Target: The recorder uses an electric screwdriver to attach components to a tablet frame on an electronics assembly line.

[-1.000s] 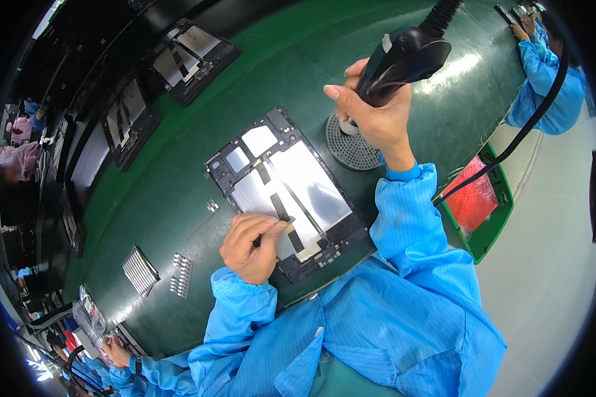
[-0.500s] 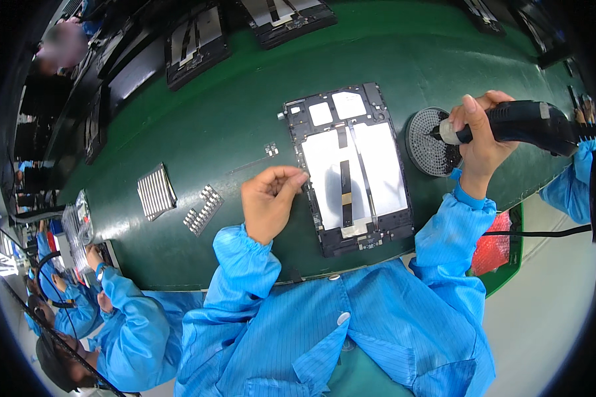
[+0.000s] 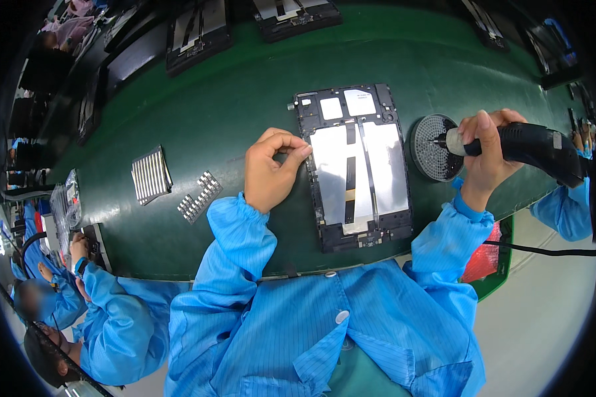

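An opened tablet (image 3: 394,172), with a black frame, silver inner plates and dark ribbon cables, lies flat on the green table. At its left edge is my left hand (image 3: 271,165), thumb and forefinger pinched together; whatever they hold is too small to make out. My right hand (image 3: 491,149) grips a black electric screwdriver (image 3: 536,149) with a pale nose. Its tip is over a round grey screw tray (image 3: 427,159) with a grid of holes and dark screws on one side, just right of the tablet.
Striped strips (image 3: 151,175) are stacked at the left, beside a sheet of small silver pieces (image 3: 200,196). More opened tablets (image 3: 198,33) stand along the far side. A green bin (image 3: 503,261) with red wrap and a black cable (image 3: 543,250) are at lower right. A co-worker (image 3: 129,324) sits at left.
My left hand has moved up along the tablet's left edge. The small part lying left of the tablet is no longer visible. The screwdriver tip stays at the screw tray; the view has shifted slightly.
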{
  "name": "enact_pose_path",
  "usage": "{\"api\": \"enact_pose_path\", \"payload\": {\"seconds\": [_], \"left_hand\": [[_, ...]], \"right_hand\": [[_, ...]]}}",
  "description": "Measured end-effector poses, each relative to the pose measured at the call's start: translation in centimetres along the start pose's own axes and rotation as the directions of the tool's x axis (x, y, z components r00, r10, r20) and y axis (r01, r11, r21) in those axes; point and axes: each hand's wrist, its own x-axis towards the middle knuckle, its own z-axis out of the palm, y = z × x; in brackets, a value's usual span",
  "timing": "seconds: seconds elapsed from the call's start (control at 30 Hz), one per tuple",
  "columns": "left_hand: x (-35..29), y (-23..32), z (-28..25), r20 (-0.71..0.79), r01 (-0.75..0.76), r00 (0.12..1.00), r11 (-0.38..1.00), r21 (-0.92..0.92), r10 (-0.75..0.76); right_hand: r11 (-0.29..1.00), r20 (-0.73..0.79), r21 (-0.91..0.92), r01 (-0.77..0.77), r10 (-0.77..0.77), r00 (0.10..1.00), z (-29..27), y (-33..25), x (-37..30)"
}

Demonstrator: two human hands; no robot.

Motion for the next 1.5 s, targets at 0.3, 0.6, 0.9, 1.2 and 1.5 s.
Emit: {"api": "enact_pose_path", "payload": {"seconds": [0.3, 0.6, 0.9, 1.2, 1.5], "left_hand": [[0.9, 0.3, -0.6, 0.052, 0.115, 0.992, 0.993, -0.006, -0.114], [2.2, 0.9, -2.1, 0.232, 0.353, 0.913, 0.935, -0.035, -0.336], [2.0, 1.0, -2.0, 0.214, 0.357, 0.914, 0.934, -0.029, -0.343], [2.2, 1.4, -2.0, 0.201, 0.362, 0.915, 0.932, -0.027, -0.349], [2.0, 0.6, -2.2, 0.209, 0.298, 0.937, 0.952, -0.070, -0.279]], "right_hand": [[0.982, 0.056, 0.162, -0.101, 0.093, 0.994, 4.3, -1.4, -1.2], [0.937, 0.432, 0.161, -0.310, 0.215, 0.876, 14.4, -0.6, -1.8], [0.945, 0.492, 0.143, -0.292, 0.188, 0.850, 15.6, 2.0, -3.3], [0.933, 0.493, 0.116, -0.341, 0.243, 0.835, 15.7, 1.8, -3.2], [0.905, 0.447, 0.136, -0.404, 0.308, 0.840, 16.1, 1.5, -4.1]]}}
